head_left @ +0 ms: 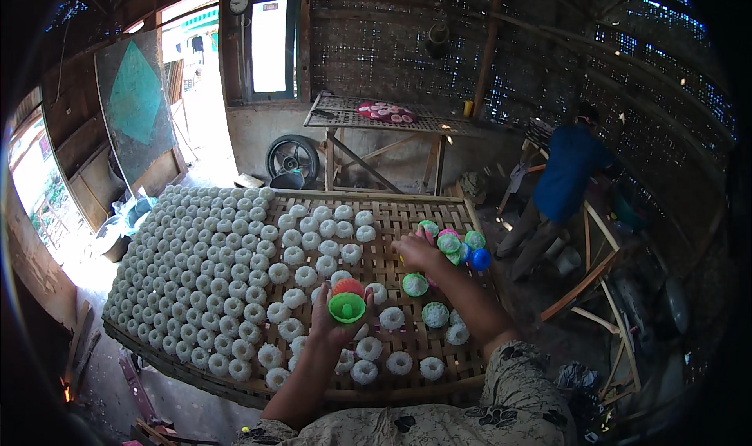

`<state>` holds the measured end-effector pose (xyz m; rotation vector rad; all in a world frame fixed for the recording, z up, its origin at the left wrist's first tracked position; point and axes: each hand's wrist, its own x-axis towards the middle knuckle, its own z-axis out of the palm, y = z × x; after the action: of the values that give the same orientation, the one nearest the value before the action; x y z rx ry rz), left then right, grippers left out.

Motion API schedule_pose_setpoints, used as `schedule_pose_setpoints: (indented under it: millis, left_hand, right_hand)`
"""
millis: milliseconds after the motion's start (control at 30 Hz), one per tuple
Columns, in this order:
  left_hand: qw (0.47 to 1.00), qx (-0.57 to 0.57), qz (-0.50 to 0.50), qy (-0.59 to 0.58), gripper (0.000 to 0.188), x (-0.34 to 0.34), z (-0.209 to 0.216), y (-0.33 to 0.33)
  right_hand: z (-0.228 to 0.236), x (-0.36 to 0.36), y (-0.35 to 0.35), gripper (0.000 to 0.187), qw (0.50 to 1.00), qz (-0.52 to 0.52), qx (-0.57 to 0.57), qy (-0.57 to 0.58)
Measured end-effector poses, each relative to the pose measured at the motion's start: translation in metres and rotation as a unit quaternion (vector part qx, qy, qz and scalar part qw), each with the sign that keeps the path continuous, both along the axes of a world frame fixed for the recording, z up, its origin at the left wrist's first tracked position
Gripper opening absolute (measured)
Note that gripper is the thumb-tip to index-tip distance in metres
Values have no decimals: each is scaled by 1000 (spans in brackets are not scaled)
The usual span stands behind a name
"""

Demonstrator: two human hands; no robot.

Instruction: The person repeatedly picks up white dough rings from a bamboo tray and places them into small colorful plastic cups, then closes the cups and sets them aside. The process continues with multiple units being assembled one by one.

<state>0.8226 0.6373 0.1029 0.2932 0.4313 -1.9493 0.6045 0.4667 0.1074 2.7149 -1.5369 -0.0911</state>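
My left hand (335,336) is closed round small ring-shaped plastic moulds. A green mould (347,308) faces me, hollow with a central post, and a red mould (348,288) sits just beyond it. My right hand (417,252) reaches over the woven bamboo tray (376,250), its fingers curled down; what they pinch, if anything, is hidden. Just right of it lies a cluster of filled moulds, among them a green mould (449,243) and a blue mould (479,259). Another green mould (415,285) with white filling lies below that hand. White rings of food (392,317) rest loose around both hands.
Tight rows of white rings (196,274) fill the tray's left half. Behind it stands a bamboo-topped table (345,119) bearing a red tray (384,112). A wheel (292,160) leans on the wall. A person in blue (570,168) bends at a wooden frame on the right.
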Motion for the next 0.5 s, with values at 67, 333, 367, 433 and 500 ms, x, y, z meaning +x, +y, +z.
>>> schedule_pose_setpoints:
  millis: [67, 333, 367, 433, 500]
  left_hand:
    - [1000, -16, 9, 13, 58, 9, -4, -1]
    - [996, -49, 44, -67, 60, 15, 7, 0]
    - [994, -60, 43, -79, 63, 12, 7, 0]
    - [997, -46, 39, -56, 60, 13, -4, -3]
    - [999, -9, 22, -37, 58, -3, 2, -9]
  right_hand:
    - [-3, 3, 0, 43, 996, 53, -35, -59]
    - [12, -9, 15, 52, 712, -79, 239, -655]
    - [16, -6, 22, 53, 677, -77, 274, -679]
    - [36, 18, 48, 54, 597, -63, 353, -717]
    - [47, 32, 73, 54, 653, -31, 343, -674]
